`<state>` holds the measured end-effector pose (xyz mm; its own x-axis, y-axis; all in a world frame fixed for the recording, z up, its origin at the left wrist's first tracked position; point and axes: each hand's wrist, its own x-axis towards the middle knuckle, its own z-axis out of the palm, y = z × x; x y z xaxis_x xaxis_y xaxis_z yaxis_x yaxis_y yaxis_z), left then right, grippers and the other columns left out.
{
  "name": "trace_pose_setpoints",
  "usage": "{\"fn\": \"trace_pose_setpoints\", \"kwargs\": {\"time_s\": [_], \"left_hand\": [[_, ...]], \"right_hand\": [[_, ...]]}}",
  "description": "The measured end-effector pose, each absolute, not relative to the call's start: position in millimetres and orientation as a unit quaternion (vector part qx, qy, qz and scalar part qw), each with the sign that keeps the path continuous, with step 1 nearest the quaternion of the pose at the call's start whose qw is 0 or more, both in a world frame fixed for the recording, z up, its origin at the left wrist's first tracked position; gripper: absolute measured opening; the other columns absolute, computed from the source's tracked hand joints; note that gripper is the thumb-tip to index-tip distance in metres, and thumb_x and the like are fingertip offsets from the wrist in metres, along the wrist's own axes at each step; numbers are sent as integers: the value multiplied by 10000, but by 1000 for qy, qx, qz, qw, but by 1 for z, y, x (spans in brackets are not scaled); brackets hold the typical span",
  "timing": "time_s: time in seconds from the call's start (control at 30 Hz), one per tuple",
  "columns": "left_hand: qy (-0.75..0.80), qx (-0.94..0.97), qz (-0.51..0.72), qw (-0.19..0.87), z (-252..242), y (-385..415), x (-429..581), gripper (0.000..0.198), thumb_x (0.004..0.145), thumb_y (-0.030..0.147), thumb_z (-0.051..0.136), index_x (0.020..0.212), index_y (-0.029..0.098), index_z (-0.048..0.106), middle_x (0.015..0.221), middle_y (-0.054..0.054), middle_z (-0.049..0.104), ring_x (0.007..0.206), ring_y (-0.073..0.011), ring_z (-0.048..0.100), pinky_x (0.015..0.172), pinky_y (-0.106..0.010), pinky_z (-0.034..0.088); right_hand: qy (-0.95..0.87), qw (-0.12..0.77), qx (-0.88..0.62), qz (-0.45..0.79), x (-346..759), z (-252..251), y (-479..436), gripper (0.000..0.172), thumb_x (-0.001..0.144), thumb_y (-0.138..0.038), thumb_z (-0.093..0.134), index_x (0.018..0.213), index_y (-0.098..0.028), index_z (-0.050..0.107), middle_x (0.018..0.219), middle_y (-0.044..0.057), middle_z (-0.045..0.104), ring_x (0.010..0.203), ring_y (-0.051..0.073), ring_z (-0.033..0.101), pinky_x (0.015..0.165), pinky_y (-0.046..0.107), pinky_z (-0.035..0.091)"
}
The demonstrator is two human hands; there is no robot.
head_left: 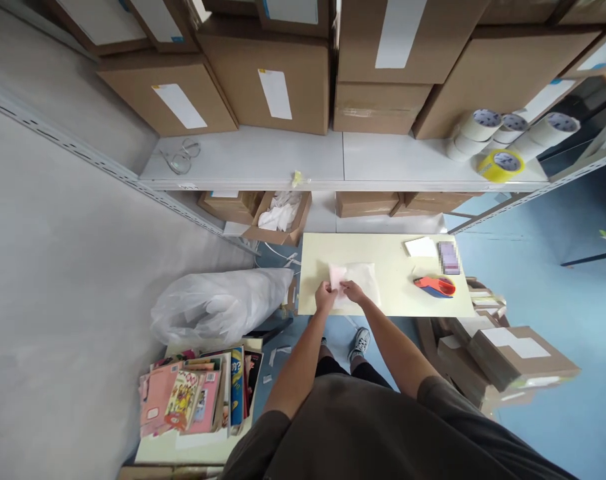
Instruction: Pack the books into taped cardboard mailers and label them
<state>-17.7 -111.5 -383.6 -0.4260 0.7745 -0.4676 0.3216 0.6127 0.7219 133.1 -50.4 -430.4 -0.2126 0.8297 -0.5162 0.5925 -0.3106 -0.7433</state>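
Note:
My left hand (325, 295) is closed on the left edge of a pale pink, folded sheet-like item (337, 275) on the cream table (393, 303). The fingers of my right hand (353, 291) pinch the right side of the same item. Under and beside it lies a thin white, translucent bag or sheet (365, 275). It is too small to tell whether the pink item is paper or a packet. Farther right on the table sit a red and blue tape dispenser (435, 287), a white paper (421, 247) and a blurred purple rectangular object (449, 258).
A shelf (263, 153) stands ahead with cardboard boxes (283, 80), tape rolls (500, 165) and an open box of white material (281, 217). At left are a large plastic bag (223, 303) and books (197, 393). Cartons (523, 357) are stacked at right.

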Motion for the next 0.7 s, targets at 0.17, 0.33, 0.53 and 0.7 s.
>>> {"fn": "trace_pose_setpoints", "kwargs": {"time_s": [0.17, 0.33, 0.53, 0.7], "left_hand": [[788, 433, 193, 393, -376, -87, 40, 356, 846, 223, 740, 1185, 251, 631, 1116, -77, 753, 1028, -250, 723, 888, -317, 513], [752, 512, 129, 395, -387, -74, 91, 650, 747, 278, 886, 1327, 198, 603, 1439, -202, 611, 1423, -369, 523, 1179, -434, 383], [728, 532, 144, 406, -398, -86, 87, 495, 883, 252, 737, 1370, 209, 667, 1417, -176, 630, 1438, -338, 507, 1215, -437, 384], [775, 444, 219, 392, -405, -110, 52, 441, 867, 156, 659, 1300, 215, 715, 1379, -131, 682, 1314, -262, 625, 1137, -364, 472]], "right_hand": [[-535, 145, -679, 482, 194, -425, -61, 459, 774, -197, 579, 1183, -191, 786, 1288, 124, 772, 1196, 299, 724, 1111, 444, 534], [-472, 194, -698, 502, 246, -426, -87, 501, 810, -289, 530, 1249, -193, 753, 1320, 119, 768, 1138, 284, 751, 988, 438, 609], [-463, 221, -660, 549, 248, -432, -81, 482, 823, -352, 602, 1266, -233, 750, 1374, 97, 746, 1327, 300, 664, 1129, 489, 524], [-504, 189, -637, 551, 220, -432, -63, 448, 792, -345, 706, 1224, -247, 774, 1367, 96, 743, 1342, 332, 648, 1158, 496, 500]]}}
